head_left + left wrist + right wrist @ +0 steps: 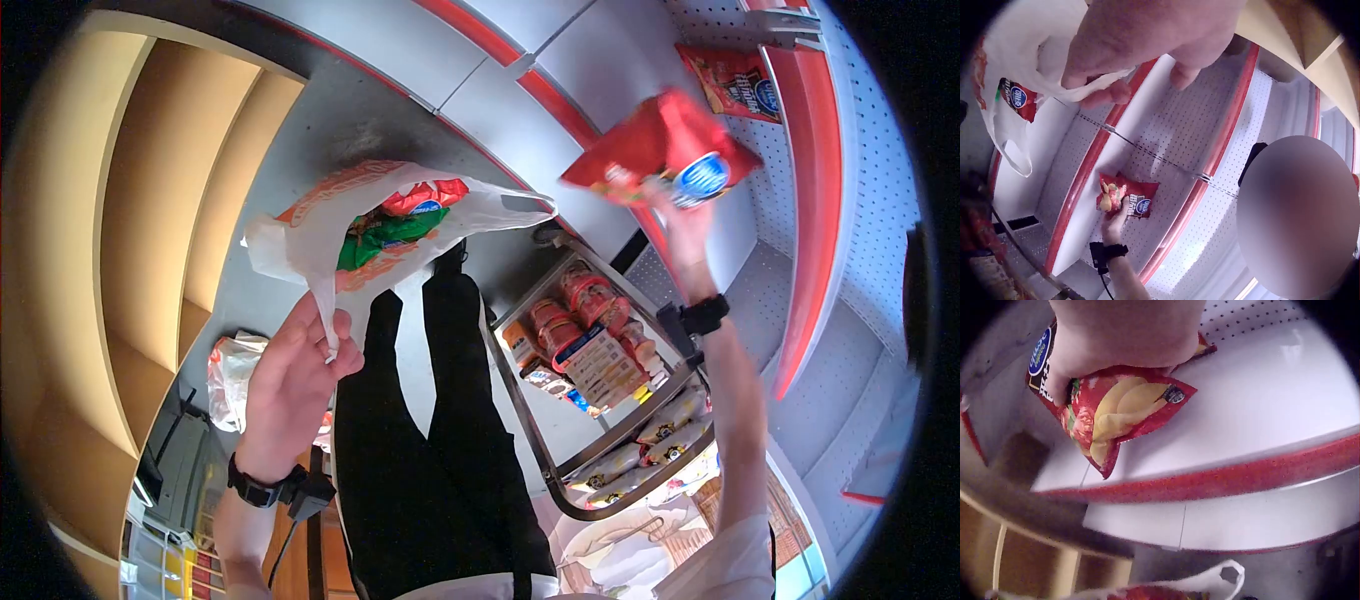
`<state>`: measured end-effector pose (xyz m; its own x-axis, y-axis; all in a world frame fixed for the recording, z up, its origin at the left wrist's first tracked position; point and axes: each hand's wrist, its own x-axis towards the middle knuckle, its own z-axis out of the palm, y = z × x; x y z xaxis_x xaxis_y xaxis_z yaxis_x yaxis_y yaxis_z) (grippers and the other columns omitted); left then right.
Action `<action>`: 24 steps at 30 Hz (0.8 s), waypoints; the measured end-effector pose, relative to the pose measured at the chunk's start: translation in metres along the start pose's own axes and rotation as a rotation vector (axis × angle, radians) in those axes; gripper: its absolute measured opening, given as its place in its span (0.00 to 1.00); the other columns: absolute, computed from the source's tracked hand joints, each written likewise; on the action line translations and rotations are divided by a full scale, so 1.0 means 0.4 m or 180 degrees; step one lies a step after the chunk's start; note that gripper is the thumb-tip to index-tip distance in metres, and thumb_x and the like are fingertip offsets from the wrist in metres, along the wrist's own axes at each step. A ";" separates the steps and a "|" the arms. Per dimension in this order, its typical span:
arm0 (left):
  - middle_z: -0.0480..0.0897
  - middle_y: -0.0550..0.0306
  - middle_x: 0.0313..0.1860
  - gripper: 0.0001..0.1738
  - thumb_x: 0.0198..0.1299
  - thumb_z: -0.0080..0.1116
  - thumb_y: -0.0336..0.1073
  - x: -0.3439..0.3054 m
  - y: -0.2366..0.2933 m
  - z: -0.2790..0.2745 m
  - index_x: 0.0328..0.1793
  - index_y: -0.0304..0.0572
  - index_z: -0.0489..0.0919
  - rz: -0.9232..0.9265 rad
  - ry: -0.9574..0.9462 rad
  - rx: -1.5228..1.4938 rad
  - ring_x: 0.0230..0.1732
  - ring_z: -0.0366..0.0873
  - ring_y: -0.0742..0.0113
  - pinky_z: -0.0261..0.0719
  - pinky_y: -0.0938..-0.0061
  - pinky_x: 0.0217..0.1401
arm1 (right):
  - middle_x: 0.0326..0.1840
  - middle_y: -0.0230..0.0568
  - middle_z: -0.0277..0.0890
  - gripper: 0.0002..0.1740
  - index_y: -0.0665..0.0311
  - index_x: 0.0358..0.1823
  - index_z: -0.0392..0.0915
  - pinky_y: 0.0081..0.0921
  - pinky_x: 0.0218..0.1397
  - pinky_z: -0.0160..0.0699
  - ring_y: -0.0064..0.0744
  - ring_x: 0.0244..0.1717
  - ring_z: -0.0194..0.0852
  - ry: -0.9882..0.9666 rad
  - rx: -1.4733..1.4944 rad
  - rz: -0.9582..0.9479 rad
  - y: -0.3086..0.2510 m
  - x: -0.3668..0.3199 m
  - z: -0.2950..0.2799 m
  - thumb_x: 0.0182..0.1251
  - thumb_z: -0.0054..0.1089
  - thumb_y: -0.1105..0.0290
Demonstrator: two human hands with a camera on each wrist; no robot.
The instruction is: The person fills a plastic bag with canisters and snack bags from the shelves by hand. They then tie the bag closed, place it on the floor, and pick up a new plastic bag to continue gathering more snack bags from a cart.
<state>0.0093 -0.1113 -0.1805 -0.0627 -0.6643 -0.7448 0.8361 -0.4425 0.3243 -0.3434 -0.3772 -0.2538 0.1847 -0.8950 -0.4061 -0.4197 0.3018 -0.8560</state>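
My left hand (285, 390) pinches one handle of a white plastic bag (315, 225), whose mouth gapes upward. Inside the bag lie a green packet (390, 237) and red chip bags (432, 196). My right hand (688, 225) grips a red bag of potato chips (650, 140) by its edge, holding it up over a white shelf with a red front strip. In the right wrist view, the thumb and fingers of that hand press into the pack (1125, 412) beside its chip picture. Another red chip bag (735, 85) stands on the shelf at the upper right.
A metal-framed cart (535, 450) stands at my right leg, with red-lidded tubs (590, 300) and packets in it. Wooden shelving (150, 200) rises on the left. Another white plastic bag (232, 375) sits behind my left hand. Red-edged pegboard shelves (805, 200) line the right.
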 end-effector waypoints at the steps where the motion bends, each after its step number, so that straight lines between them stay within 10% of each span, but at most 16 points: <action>1: 0.71 0.63 0.46 0.36 0.65 0.47 0.52 0.001 -0.002 0.003 0.74 0.41 0.59 0.0010 -0.0033 0.0013 0.41 0.66 0.71 0.65 0.70 0.55 | 0.53 0.38 0.77 0.27 0.66 0.49 0.75 0.28 0.56 0.76 0.27 0.50 0.77 -0.0342 0.0082 -0.0196 0.011 -0.029 0.040 0.47 0.77 0.70; 8: 0.71 0.63 0.46 0.37 0.64 0.47 0.52 0.002 -0.023 0.024 0.75 0.39 0.57 -0.0032 -0.0013 -0.0029 0.45 0.67 0.71 0.67 0.71 0.56 | 0.52 0.45 0.71 0.46 0.60 0.60 0.68 0.40 0.59 0.71 0.47 0.55 0.70 -0.1565 -0.2033 -0.2285 0.082 -0.106 0.337 0.36 0.79 0.55; 20: 0.70 0.63 0.45 0.41 0.62 0.49 0.54 0.018 -0.026 0.063 0.76 0.38 0.56 0.0016 0.0081 0.0120 0.41 0.64 0.71 0.66 0.72 0.53 | 0.64 0.49 0.63 0.45 0.63 0.71 0.53 0.40 0.66 0.66 0.49 0.65 0.63 -0.2422 -0.2307 -0.1880 0.151 -0.107 0.459 0.52 0.66 0.64; 24: 0.67 0.64 0.42 0.40 0.62 0.48 0.56 0.027 -0.030 0.050 0.74 0.38 0.57 0.0038 -0.0106 0.0015 0.38 0.63 0.71 0.63 0.72 0.49 | 0.56 0.47 0.73 0.28 0.59 0.62 0.69 0.37 0.59 0.74 0.47 0.55 0.74 -0.2178 -0.2212 -0.1470 0.076 -0.066 0.357 0.58 0.63 0.65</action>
<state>-0.0124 -0.1251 -0.1807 -0.0710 -0.6892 -0.7211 0.8342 -0.4373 0.3359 -0.2343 -0.2975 -0.3147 0.8215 -0.4358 -0.3677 -0.5550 -0.4635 -0.6907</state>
